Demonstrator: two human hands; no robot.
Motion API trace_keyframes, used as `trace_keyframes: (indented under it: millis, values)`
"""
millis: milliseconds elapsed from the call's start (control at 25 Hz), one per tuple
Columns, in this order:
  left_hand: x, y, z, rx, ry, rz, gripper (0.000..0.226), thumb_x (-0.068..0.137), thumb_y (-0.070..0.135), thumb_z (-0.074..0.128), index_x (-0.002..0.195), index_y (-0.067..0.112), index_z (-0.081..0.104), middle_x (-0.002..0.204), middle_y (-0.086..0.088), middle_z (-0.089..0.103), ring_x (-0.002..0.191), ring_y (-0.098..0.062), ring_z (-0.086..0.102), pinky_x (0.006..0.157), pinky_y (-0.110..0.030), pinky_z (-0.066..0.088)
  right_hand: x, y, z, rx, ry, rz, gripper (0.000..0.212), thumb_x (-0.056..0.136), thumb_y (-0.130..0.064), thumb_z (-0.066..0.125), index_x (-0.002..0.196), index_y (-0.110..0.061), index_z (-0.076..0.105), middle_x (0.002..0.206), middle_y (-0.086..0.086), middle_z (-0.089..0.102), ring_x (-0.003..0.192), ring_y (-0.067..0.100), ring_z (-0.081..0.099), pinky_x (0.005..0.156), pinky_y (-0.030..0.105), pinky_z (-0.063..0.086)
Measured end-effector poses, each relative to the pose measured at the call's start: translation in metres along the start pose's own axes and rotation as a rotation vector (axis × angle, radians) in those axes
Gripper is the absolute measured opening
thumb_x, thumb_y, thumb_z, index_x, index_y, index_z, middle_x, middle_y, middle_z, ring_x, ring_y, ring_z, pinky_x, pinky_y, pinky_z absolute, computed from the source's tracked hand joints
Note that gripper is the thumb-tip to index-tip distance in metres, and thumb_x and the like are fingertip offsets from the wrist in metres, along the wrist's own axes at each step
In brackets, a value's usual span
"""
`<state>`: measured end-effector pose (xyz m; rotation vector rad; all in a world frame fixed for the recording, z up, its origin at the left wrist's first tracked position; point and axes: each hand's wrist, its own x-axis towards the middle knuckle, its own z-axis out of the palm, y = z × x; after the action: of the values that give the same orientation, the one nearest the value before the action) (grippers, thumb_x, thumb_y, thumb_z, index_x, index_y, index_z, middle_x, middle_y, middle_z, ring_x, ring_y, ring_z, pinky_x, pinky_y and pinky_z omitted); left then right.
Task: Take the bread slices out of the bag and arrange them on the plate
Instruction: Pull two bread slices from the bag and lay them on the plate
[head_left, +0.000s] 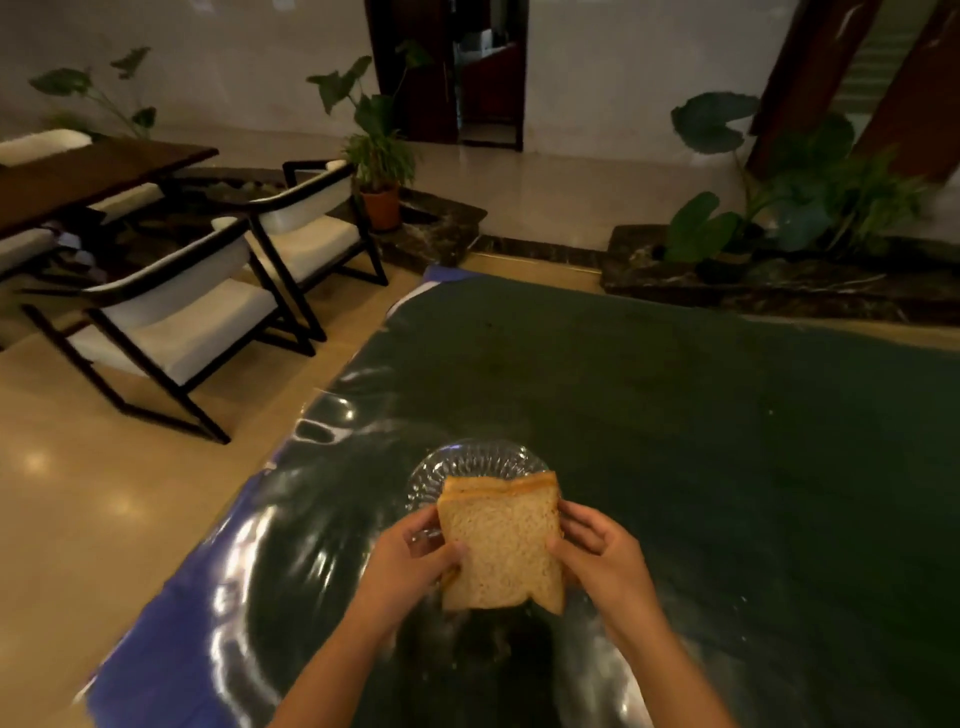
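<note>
A stack of brown bread slices (501, 543) is held above the near side of a clear cut-glass plate (470, 462) on the table. My left hand (410, 564) grips the stack's left edge and my right hand (597, 553) grips its right edge. The stack hides the near half of the plate. No bread bag can be made out in view.
The table (701, 441) is covered in dark green cloth under shiny clear plastic, with a blue edge at the left. White-cushioned chairs (197, 322) and a dark table stand on the floor to the left. Potted plants (379, 156) line the far side.
</note>
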<state>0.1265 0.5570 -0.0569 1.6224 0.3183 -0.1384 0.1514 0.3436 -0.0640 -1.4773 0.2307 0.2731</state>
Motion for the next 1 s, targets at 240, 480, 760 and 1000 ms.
trace_keyframes:
  millis: [240,480,760,1000]
  values:
    - [0.099,0.001,-0.027,0.123,-0.159,0.034,0.046,0.075,-0.004,0.067,0.092,0.038,0.067,0.082,0.015,0.074,0.080,-0.002,0.068,0.061,-0.018,0.055,0.059,0.014,0.047,0.041,0.237,-0.011,0.037,0.077,0.006,0.065,0.102,-0.022,0.060,0.096,-0.002,0.067,0.088,0.007,0.065,0.060,0.019,0.056]
    - [0.178,-0.026,-0.013,0.187,-0.185,0.037,0.046,0.078,-0.008,0.063,0.119,0.014,0.059,0.096,0.006,0.066,0.086,-0.003,0.062,0.073,-0.021,0.054,0.124,0.044,0.057,-0.042,0.402,-0.005,0.036,0.077,0.002,0.067,0.107,-0.016,0.062,0.096,-0.004,0.066,0.087,0.004,0.062,0.073,0.028,0.055]
    - [0.228,-0.063,0.005,0.315,-0.205,0.006,0.036,0.079,0.000,0.064,0.113,0.011,0.063,0.104,-0.007,0.069,0.085,-0.009,0.064,0.073,-0.023,0.052,0.171,0.075,0.050,-0.254,0.469,0.024,0.036,0.078,0.001,0.064,0.112,-0.009,0.063,0.085,-0.014,0.063,0.082,0.007,0.062,0.079,0.031,0.052]
    - [0.238,-0.069,0.003,0.385,-0.194,0.014,0.046,0.078,0.007,0.070,0.122,0.008,0.058,0.112,-0.009,0.066,0.099,-0.017,0.063,0.088,-0.028,0.051,0.174,0.075,0.051,-0.441,0.465,0.016,0.029,0.082,-0.006,0.061,0.110,-0.015,0.064,0.078,-0.024,0.057,0.068,-0.008,0.056,0.052,0.009,0.044]
